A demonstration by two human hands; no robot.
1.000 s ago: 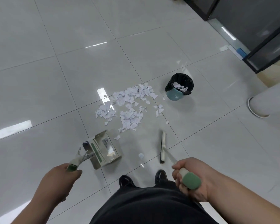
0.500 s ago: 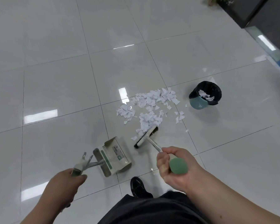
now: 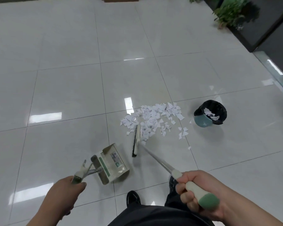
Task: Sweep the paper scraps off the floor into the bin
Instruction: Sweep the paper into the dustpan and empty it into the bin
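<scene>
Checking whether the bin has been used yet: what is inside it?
The bin holds a black liner bag with white paper scraps lying in it. Whatever sits beneath those scraps is hidden.

White paper scraps (image 3: pixel 152 119) in loose pile on floor (image 3: pixel 69 88); black-lined teal bin (image 3: pixel 203 122) near pile's right, scraps inside.

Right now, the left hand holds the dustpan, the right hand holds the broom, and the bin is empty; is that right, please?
Not quite: the head view shows paper scraps inside the bin; the rest is correct.
</scene>
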